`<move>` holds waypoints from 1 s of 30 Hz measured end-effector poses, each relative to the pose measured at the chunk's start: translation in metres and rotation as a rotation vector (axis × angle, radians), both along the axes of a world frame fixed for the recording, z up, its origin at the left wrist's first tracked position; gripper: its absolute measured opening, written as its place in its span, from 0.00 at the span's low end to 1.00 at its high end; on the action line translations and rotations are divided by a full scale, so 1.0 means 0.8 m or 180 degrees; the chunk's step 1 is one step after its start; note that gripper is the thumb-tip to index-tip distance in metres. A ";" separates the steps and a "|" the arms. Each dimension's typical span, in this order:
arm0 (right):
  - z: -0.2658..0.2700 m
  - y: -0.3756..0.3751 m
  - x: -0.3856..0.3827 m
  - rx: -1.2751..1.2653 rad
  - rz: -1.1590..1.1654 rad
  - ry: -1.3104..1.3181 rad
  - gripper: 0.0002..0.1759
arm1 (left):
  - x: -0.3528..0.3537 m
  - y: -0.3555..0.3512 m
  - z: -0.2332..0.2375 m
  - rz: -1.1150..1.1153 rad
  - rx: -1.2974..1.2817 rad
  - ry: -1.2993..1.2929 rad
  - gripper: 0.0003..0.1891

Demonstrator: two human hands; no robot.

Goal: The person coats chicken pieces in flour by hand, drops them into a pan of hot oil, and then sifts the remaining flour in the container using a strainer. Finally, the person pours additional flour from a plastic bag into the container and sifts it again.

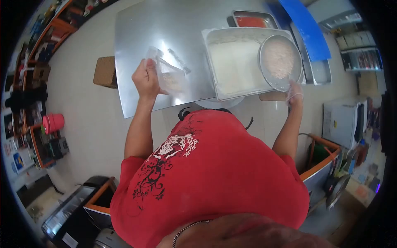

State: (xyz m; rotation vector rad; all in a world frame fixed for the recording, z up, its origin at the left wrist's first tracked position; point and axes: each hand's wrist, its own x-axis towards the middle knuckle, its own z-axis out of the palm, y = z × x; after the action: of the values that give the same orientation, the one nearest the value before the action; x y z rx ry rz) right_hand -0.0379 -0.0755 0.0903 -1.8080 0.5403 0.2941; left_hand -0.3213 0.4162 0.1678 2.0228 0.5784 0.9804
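My left hand (145, 78) is closed on the edge of a clear plastic bag (171, 78) with a little pale content low inside, held over the near left part of the metal table. On the right, my right hand (294, 94), partly wrapped in thin clear plastic, grips the near rim of a round metal bowl (264, 78). Pale pinkish, floury pieces (280, 60) lie in this bowl. It overlaps the right side of a large rectangular tray (219, 93), which holds a layer of off-white powder (233, 62).
A smaller metal tray (235, 18) with orange-red contents stands behind the large one. Blue sheeting (308, 31) hangs over another metal tray (321, 74) at the right. The steel table's (136, 33) left edge has a brown stool (104, 72) beside it.
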 end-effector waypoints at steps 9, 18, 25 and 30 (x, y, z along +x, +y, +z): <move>-0.059 -0.040 0.032 0.0125 -0.0344 -0.0335 0.11 | 0.148 -0.074 0.137 -0.1823 0.0792 0.0945 0.18; -0.009 -0.027 0.030 0.0558 -0.0682 -0.0221 0.12 | 0.393 -0.179 -0.077 -0.3054 0.1579 0.2931 0.24; 0.010 -0.025 0.030 0.0573 -0.0582 0.0078 0.14 | 0.338 -0.112 -0.074 -0.2395 0.1290 0.2936 0.16; 0.002 -0.009 0.032 0.0410 -0.0665 0.0073 0.16 | 0.302 -0.114 -0.108 -0.2540 0.1650 0.3805 0.14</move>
State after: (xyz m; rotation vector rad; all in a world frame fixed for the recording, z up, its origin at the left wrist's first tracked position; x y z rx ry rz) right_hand -0.0126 -0.0825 0.0916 -1.6108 0.7048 0.2017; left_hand -0.0797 0.3254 0.0818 2.8190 0.0037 -0.7124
